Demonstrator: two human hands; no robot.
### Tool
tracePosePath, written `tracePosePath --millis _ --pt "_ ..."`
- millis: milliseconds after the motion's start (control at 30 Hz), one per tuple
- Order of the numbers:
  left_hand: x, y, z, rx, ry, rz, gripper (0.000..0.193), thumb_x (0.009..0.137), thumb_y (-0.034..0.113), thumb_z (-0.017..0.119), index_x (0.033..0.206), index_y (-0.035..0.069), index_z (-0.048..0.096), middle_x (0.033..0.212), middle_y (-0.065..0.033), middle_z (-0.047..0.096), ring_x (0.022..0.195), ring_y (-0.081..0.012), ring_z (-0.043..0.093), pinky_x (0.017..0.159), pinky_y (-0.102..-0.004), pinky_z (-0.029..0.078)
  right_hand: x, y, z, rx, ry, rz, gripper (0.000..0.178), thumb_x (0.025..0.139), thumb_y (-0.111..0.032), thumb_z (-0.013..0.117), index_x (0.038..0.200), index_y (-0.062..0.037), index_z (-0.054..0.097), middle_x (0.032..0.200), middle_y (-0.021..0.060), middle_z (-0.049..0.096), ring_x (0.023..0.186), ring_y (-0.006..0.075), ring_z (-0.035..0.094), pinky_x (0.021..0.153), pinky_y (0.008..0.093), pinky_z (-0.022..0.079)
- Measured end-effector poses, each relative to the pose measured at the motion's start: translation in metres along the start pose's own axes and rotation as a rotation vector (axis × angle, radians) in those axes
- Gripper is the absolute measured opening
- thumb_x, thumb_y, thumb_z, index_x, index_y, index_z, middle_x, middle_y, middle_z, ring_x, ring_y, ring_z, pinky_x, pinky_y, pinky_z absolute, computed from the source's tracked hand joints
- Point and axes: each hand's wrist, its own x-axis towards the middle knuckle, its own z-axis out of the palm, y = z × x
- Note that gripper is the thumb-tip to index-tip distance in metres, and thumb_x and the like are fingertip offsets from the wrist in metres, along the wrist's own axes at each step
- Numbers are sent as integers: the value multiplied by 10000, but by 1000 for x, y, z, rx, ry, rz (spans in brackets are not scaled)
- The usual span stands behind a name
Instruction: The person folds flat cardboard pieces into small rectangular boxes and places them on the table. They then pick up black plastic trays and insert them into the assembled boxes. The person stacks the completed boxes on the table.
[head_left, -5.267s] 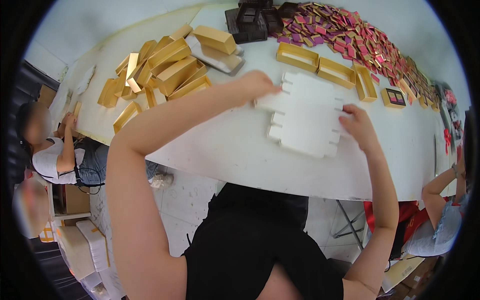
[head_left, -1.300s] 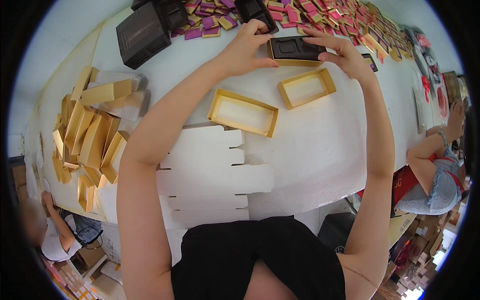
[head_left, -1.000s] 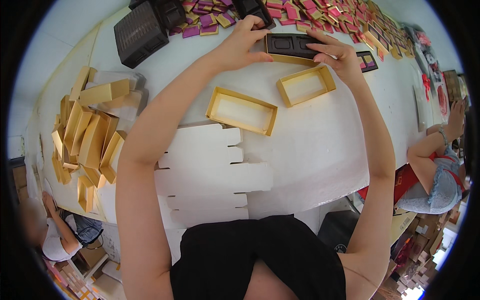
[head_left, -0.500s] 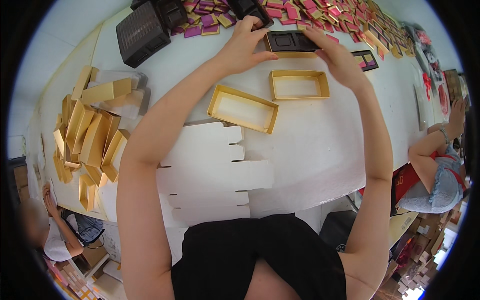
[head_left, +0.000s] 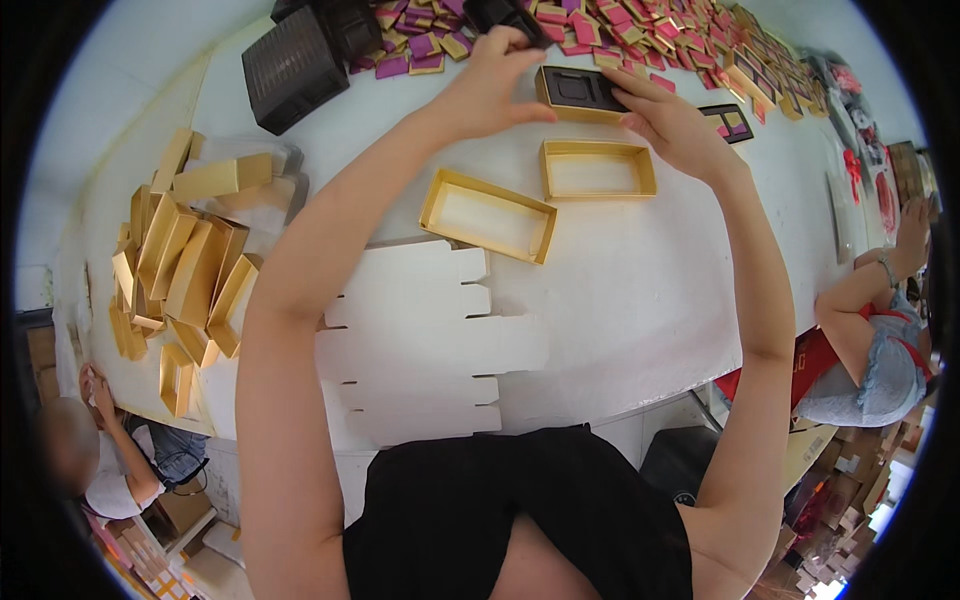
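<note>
bench (head_left: 640, 300) talk, then: what is the right hand (head_left: 682, 125) on?

a gold box (head_left: 580, 115) toward the far side, with a black tray (head_left: 572, 88) set into its top. the fingers lie over the tray's right end, slightly bent, and the thumb is down by the front corner of the box.

so it has a grip?

i can't tell whether it grips or just rests there.

and the left hand (head_left: 490, 85)?

spread wide, thumb well apart from the fingers, nothing showing between them. the thumb is just beside that box's left end. the fingertips are up by the lower edge of a tilted tray (head_left: 500, 14), also black; i can't tell whether they touch it.

what's nearer the body?

a second gold box (head_left: 598, 172) and a third gold box (head_left: 490, 215), both facing up with white insides, the third at a slant. close to the body lie flat white cardboard (head_left: 410, 310) pieces with notched edges.

off to the left?

a jumbled heap of gold boxes (head_left: 195, 262), and past it a stack of black trays (head_left: 290, 75).

and the far edge?

a big pile of small packets (head_left: 610, 25) in pink, purple and gold. just beyond the right hand, a small tray (head_left: 732, 112) holds pink and purple pieces.
</note>
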Motion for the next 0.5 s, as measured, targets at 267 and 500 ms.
tracePosePath --millis 267,500 --pt "22 74 -61 -1302 66 -485 310 970 9 601 1270 83 614 1070 -57 694 988 -140 671 800 -301 577 40 -88 -3 49 1005 -133 373 817 -76 737 1170 -37 625 1209 121 640 1139 354 586 960 444 486" --pt "6 70 -65 -1398 -1 -523 379 929 -11 643 1271 126 554 1059 -39 672 957 -113 669 704 -293 596 2 -82 -18 627 627 -182 758 760 -58 835 1431 -69 482 1335 117 591 1207 254 580 1024 349 470"
